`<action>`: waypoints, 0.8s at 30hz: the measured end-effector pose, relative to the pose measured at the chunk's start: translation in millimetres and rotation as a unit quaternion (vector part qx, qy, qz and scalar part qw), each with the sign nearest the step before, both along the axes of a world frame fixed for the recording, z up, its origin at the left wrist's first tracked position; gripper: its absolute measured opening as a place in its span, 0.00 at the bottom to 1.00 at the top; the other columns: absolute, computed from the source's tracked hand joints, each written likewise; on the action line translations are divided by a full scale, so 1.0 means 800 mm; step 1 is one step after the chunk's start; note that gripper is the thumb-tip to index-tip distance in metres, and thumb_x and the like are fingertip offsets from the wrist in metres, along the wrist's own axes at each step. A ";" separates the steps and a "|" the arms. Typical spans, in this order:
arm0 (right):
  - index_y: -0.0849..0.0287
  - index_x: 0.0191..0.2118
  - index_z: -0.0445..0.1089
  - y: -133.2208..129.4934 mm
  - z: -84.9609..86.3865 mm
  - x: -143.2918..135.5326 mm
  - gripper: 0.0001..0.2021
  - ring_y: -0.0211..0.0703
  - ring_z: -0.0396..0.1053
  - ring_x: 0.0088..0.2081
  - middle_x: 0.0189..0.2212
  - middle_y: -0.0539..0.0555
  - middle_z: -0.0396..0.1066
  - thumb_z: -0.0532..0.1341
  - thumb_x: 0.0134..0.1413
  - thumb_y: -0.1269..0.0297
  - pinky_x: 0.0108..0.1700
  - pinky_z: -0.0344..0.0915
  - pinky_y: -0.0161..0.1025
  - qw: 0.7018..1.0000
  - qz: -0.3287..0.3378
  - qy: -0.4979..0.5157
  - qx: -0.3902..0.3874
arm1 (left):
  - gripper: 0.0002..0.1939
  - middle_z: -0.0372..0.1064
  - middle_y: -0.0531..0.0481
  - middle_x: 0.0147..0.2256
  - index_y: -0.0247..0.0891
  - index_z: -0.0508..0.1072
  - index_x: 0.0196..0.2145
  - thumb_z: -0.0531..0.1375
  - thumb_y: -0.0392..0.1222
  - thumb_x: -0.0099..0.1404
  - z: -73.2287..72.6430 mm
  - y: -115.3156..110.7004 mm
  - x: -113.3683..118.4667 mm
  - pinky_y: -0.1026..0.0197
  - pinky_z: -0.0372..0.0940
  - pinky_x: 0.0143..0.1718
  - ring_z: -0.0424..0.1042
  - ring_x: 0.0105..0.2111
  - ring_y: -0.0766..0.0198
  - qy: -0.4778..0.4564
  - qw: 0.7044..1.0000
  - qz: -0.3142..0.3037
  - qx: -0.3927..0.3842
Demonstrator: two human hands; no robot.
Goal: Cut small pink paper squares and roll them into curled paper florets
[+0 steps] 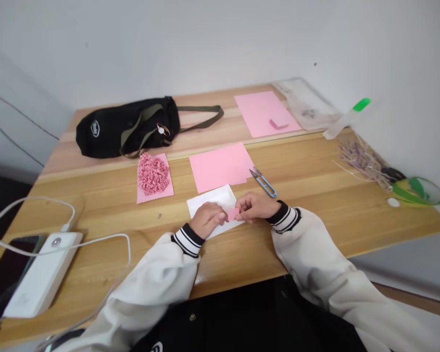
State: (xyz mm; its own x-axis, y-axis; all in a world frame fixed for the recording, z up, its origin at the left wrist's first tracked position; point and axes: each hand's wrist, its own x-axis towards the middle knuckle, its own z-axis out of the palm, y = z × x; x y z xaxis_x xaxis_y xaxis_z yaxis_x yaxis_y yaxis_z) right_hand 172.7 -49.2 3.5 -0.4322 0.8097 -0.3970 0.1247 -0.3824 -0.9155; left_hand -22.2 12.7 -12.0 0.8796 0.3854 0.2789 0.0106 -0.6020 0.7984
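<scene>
Between my two hands is a small pink paper piece (233, 214), held just over a white sheet of paper (216, 196) on the wooden table. My left hand (209, 219) is closed, its thumb and fingertips at the piece's left edge. From the other side, my right hand (254, 205) pinches the right edge between thumb and fingers. A larger pink sheet (222, 166) with a notch cut from its near corner lies beyond the white paper. Blue-handled thread snips (264, 182) rest beside that sheet, close to my right hand.
Curly pink bits (153, 175) are heaped on a pink card at left. Behind lies a black bag (132, 127). A power bank (44, 274) with a white cable and a phone (12, 274) sit front left. Another pink sheet (260, 112) and dried stems (363, 159) are at right.
</scene>
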 end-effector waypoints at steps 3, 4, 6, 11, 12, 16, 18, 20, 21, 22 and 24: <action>0.65 0.25 0.67 -0.004 0.000 -0.008 0.13 0.27 0.56 0.15 0.12 0.43 0.62 0.65 0.39 0.58 0.19 0.51 0.29 0.998 -0.050 -0.002 0.024 | 0.32 0.71 0.46 0.23 0.35 0.68 0.21 0.36 0.57 0.65 0.004 -0.002 -0.002 0.59 0.58 0.35 0.67 0.27 0.63 0.035 0.999 0.014 0.015; 0.65 0.25 0.66 -0.006 0.001 -0.012 0.13 0.27 0.56 0.15 0.12 0.43 0.62 0.64 0.39 0.58 0.19 0.51 0.29 0.997 -0.069 -0.003 0.032 | 0.32 0.70 0.46 0.23 0.36 0.69 0.21 0.36 0.57 0.65 0.005 -0.003 -0.003 0.59 0.59 0.35 0.67 0.27 0.63 0.049 0.998 0.022 0.025; 0.64 0.25 0.66 -0.011 0.003 -0.019 0.13 0.27 0.56 0.16 0.13 0.44 0.62 0.64 0.40 0.58 0.19 0.51 0.29 0.995 -0.098 0.002 0.037 | 0.31 0.70 0.46 0.23 0.36 0.70 0.24 0.37 0.58 0.64 0.008 -0.005 -0.005 0.58 0.59 0.35 0.67 0.27 0.62 0.071 0.996 0.034 0.050; 0.64 0.25 0.65 -0.027 0.005 -0.037 0.13 0.27 0.57 0.15 0.13 0.43 0.62 0.65 0.39 0.58 0.19 0.52 0.29 0.984 -0.161 0.069 0.026 | 0.30 0.70 0.45 0.25 0.36 0.71 0.28 0.37 0.57 0.65 0.013 -0.011 -0.015 0.57 0.58 0.34 0.68 0.28 0.60 0.086 0.991 0.020 0.099; 0.64 0.25 0.65 -0.030 0.005 -0.042 0.13 0.27 0.56 0.15 0.13 0.43 0.62 0.65 0.39 0.59 0.19 0.52 0.28 0.980 -0.178 0.086 0.027 | 0.30 0.70 0.45 0.25 0.36 0.71 0.28 0.37 0.56 0.65 0.013 -0.011 -0.017 0.57 0.58 0.34 0.68 0.28 0.60 0.083 0.991 0.018 0.104; 0.64 0.25 0.64 -0.038 0.004 -0.057 0.13 0.26 0.55 0.14 0.12 0.42 0.61 0.65 0.39 0.60 0.18 0.50 0.28 0.972 -0.206 0.112 0.009 | 0.29 0.67 0.46 0.23 0.36 0.68 0.27 0.35 0.53 0.66 0.013 -0.015 -0.028 0.57 0.56 0.32 0.64 0.25 0.61 0.080 0.990 0.038 0.110; 0.64 0.24 0.63 -0.039 0.004 -0.061 0.13 0.26 0.55 0.14 0.12 0.42 0.61 0.65 0.39 0.60 0.18 0.51 0.28 0.975 -0.195 0.103 -0.005 | 0.28 0.64 0.47 0.22 0.36 0.67 0.25 0.35 0.53 0.66 0.013 -0.018 -0.032 0.57 0.56 0.32 0.62 0.25 0.61 0.076 0.990 0.051 0.108; 0.64 0.24 0.63 -0.039 0.004 -0.064 0.12 0.26 0.55 0.14 0.12 0.42 0.61 0.64 0.39 0.60 0.18 0.52 0.28 0.979 -0.181 0.091 -0.010 | 0.27 0.62 0.48 0.21 0.37 0.65 0.24 0.35 0.52 0.66 0.014 -0.021 -0.033 0.57 0.55 0.32 0.61 0.25 0.61 0.064 0.992 0.054 0.098; 0.64 0.24 0.63 -0.039 0.004 -0.065 0.12 0.26 0.56 0.15 0.12 0.43 0.62 0.64 0.40 0.60 0.19 0.53 0.28 0.981 -0.175 0.085 -0.011 | 0.26 0.61 0.48 0.22 0.37 0.65 0.24 0.36 0.51 0.66 0.015 -0.022 -0.033 0.57 0.55 0.32 0.60 0.26 0.61 0.059 0.993 0.052 0.091; 0.63 0.24 0.63 -0.038 0.005 -0.066 0.12 0.27 0.56 0.15 0.12 0.43 0.61 0.64 0.40 0.60 0.19 0.53 0.28 0.982 -0.171 0.081 -0.012 | 0.25 0.60 0.48 0.22 0.37 0.65 0.23 0.37 0.50 0.67 0.015 -0.024 -0.032 0.57 0.55 0.32 0.60 0.26 0.61 0.056 0.994 0.052 0.082; 0.63 0.24 0.63 -0.038 0.005 -0.067 0.12 0.27 0.56 0.15 0.13 0.43 0.61 0.64 0.40 0.60 0.19 0.54 0.29 0.983 -0.169 0.073 -0.013 | 0.23 0.59 0.49 0.21 0.37 0.64 0.22 0.39 0.48 0.67 0.017 -0.027 -0.031 0.58 0.55 0.31 0.59 0.26 0.62 0.058 0.995 0.060 0.059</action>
